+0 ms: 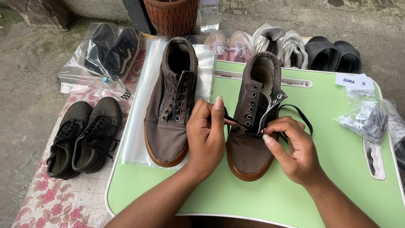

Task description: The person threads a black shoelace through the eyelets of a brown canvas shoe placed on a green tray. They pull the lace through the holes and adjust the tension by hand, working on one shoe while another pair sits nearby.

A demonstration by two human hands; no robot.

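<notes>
At the tray's (337,169) centre, lacing seems barely begun: both hands, left (206,133) and right (291,147), pinch the lace (297,110) at the shoe's (253,126) lowest eyelets, so pulling through toward 12 o'clock likely follows.

Brown canvas shoe (252,114), tan rubber sole, toe pointing near, flat on the green desk (337,177), right of centre. Tongue exposed, metal eyelets mostly unlaced. Black shoelace (300,113) threaded through the lowest eyelets, one end looping off to the right of the shoe, the other pulled left.
</notes>
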